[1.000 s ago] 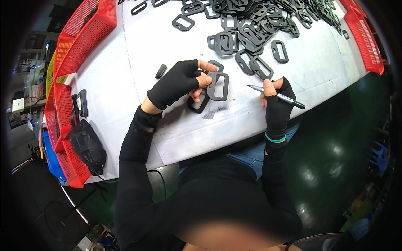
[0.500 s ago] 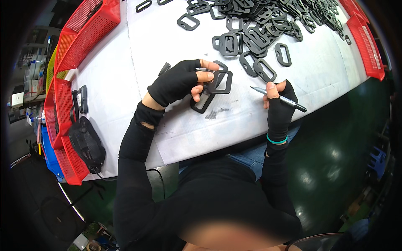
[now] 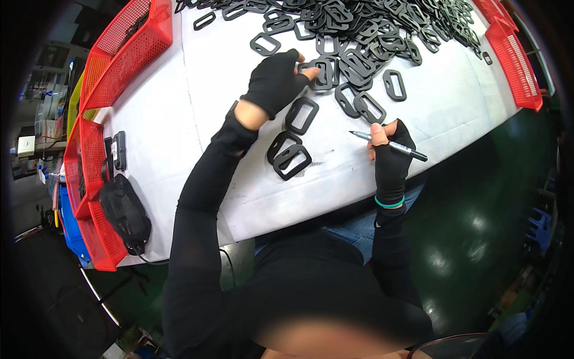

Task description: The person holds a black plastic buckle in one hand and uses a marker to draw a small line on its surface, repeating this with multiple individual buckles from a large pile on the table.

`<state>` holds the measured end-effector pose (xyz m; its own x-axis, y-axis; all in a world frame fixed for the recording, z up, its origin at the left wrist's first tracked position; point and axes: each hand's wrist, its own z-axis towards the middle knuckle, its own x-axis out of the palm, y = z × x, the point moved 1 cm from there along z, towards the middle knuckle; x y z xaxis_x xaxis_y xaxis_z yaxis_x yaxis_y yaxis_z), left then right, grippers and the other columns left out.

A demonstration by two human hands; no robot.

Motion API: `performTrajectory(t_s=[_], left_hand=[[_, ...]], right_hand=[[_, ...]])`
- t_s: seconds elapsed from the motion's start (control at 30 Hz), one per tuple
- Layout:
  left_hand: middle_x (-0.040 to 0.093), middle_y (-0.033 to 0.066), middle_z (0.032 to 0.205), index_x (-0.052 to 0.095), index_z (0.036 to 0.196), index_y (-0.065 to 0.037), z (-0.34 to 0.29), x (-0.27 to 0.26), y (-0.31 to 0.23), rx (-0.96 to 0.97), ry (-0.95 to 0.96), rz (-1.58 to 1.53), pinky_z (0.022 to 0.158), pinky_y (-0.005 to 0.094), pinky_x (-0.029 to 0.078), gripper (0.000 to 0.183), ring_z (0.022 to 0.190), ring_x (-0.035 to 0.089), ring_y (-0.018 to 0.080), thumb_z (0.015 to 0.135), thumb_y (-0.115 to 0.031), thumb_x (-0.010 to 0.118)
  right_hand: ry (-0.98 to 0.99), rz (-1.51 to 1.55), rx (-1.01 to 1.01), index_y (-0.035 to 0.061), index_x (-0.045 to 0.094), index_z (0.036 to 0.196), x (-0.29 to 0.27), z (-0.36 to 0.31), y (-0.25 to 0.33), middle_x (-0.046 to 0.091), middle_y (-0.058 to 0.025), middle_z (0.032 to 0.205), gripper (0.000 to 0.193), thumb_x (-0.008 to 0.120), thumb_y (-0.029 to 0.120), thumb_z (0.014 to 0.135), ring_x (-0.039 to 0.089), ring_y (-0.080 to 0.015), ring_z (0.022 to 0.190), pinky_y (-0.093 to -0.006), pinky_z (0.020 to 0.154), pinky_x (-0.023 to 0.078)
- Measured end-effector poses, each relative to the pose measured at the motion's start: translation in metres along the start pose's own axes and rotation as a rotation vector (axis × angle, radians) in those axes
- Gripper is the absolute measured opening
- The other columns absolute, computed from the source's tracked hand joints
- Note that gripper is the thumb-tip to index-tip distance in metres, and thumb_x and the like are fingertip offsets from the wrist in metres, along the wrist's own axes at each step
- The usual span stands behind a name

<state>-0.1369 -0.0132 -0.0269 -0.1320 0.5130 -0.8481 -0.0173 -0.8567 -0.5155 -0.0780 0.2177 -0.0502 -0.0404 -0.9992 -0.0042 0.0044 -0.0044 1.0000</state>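
Observation:
My left hand (image 3: 278,82), in a black fingerless glove, reaches to the near edge of a pile of black plastic strap buckles (image 3: 366,63). Its fingers are apart, and the thumb lies over a buckle (image 3: 328,76) there; a firm grip does not show. Closer to me lie a single buckle (image 3: 292,112) and two overlapping ones, the upper buckle (image 3: 306,157) partly covering the other (image 3: 271,149). My right hand (image 3: 388,146), gloved alike, is closed around a marker pen (image 3: 408,150), its uncapped tip pointing left over the table.
Red perforated baskets (image 3: 128,57) line the table's left side, with another red basket (image 3: 515,66) at the right. A black mesh pouch (image 3: 124,209) and a dark handheld device (image 3: 119,151) rest by the left baskets. The white-covered table (image 3: 347,179) ends just before my body.
My left hand has let go of the buckle it held and moved away from me to the pile. Several buckles now lie on the table below it. The right hand with the marker shifted slightly left.

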Motion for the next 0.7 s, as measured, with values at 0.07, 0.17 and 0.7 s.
performTrajectory(t_s=[0.07, 0.17, 0.7], left_hand=[[0.062, 0.0083, 0.073, 0.064, 0.086, -0.006, 0.015, 0.008, -0.001, 0.008, -0.003, 0.048, 0.063, 0.0304, 0.047, 0.036, 0.068, 0.061, 0.0197, 0.076, -0.040, 0.068], [0.062, 0.0083, 0.073, 0.063, 0.087, -0.005, 0.028, 0.005, 0.006, 0.022, 0.098, -0.059, 0.064, 0.0310, 0.047, 0.034, 0.068, 0.061, 0.0198, 0.076, -0.036, 0.069], [0.059, 0.0034, 0.072, 0.058, 0.088, 0.000, -0.078, -0.001, -0.040, -0.153, 0.150, -0.713, 0.047, 0.0183, 0.044, 0.018, 0.054, 0.056, 0.0064, 0.082, -0.014, 0.068]], right_hand=[[-0.003, 0.005, 0.000, 0.0033, 0.051, 0.070, 0.000, 0.000, 0.001, 0.054, -0.0018, 0.053, 0.024, 0.067, 0.016, 0.082, 0.045, -0.0042, 0.042, -0.0196, 0.040, 0.035], [0.005, 0.057, -0.008, 0.0034, 0.051, 0.071, 0.001, -0.001, 0.002, 0.054, -0.0016, 0.053, 0.023, 0.067, 0.017, 0.082, 0.045, -0.0042, 0.042, -0.0192, 0.040, 0.035], [0.112, 0.086, -0.044, 0.0006, 0.055, 0.077, -0.003, -0.010, 0.005, 0.058, -0.0017, 0.063, 0.018, 0.069, 0.011, 0.080, 0.053, -0.0053, 0.056, -0.0186, 0.051, 0.042]])
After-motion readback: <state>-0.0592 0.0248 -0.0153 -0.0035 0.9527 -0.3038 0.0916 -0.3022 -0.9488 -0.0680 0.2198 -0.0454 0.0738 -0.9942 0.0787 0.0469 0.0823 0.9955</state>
